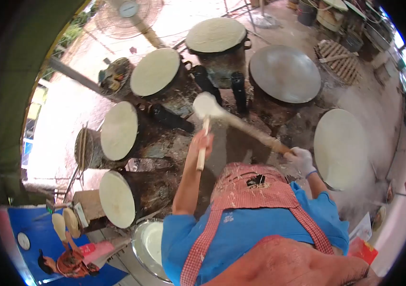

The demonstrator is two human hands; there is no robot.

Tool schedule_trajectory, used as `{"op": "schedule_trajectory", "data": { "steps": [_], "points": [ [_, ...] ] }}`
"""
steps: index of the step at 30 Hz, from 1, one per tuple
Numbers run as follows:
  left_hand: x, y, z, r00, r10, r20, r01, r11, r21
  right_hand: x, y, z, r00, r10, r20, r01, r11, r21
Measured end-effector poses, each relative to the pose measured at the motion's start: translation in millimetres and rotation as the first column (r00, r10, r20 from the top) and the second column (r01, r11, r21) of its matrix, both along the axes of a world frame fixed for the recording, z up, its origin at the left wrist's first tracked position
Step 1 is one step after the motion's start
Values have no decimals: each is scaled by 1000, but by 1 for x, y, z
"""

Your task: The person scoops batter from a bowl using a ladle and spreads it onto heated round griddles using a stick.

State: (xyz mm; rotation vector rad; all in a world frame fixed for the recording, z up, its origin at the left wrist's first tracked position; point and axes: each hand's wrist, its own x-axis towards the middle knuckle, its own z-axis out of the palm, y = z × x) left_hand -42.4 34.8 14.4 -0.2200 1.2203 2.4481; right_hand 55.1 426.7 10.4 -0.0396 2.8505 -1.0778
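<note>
My bare left hand [204,139] is closed around the pale handle of a round-headed wooden paddle [201,159]. My right hand [301,160], in a thin whitish glove with a blue band at the wrist, grips a long wooden stick [255,131]. The far ends of the two tools meet in front of me, where a blurred, white-coated round head [205,104] shows. Which tool carries this head I cannot fully tell. To the right of my right hand is a round griddle [340,148] covered with a pale sheet, steam drifting around it.
Several round griddles with pale sheets, such as the far griddle [216,35], stand in an arc on sooty stoves. A bare metal griddle [285,74] sits ahead right. A steel basin [138,243] of white liquid is behind left. Another person [72,261] holds two paddles [65,224] at lower left.
</note>
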Motion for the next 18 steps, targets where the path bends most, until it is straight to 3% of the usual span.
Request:
{"op": "schedule_trajectory", "data": {
  "steps": [1,2,3,4,5,6,8,10,11,12,14,15,16,17,18],
  "points": [
    [-45,19,2,957,-171,233,53,897,440,3,20,-1,1000,-26,12,26,1000,12],
    [-74,50,35,900,-283,332,69,844,532,3,37,0,969,-243,-34,245,964,105],
    [-113,67,24,841,-395,371,161,836,524,1,48,2,890,-445,-101,456,871,183],
    [-130,96,47,801,-499,330,178,725,665,-4,52,14,872,-478,-106,490,851,192],
    [-156,123,65,868,-454,201,379,868,320,-11,53,33,755,-655,23,648,752,125],
    [-192,150,60,837,-484,254,444,873,200,-15,52,50,593,-790,157,790,608,73],
    [-234,197,60,808,-585,70,588,809,-29,-24,45,61,521,-845,120,852,524,-9],
    [-261,245,56,775,-630,53,630,764,-137,-45,26,59,583,-767,-268,705,642,-301],
    [-271,266,51,773,-632,53,624,743,-242,-55,19,68,669,-731,-135,689,678,-258],
    [-279,284,34,738,-674,41,660,706,-257,-74,11,58,667,-671,-323,652,736,-182],
    [-300,318,-11,709,-705,6,687,689,-230,-115,2,51,662,-747,-70,731,621,283],
    [-317,331,-33,674,-739,-4,720,658,-221,-127,7,36,645,-761,-71,725,581,371],
    [-331,337,-59,679,-729,-88,563,594,-574,-133,10,20,635,-771,-56,701,544,461],
    [-340,339,-74,656,-733,-180,296,469,-832,-128,15,9,626,-766,-149,747,533,398],
    [-344,338,-68,640,-746,-186,312,474,-823,-122,21,17,609,-778,-156,756,509,411]
  ]
}}
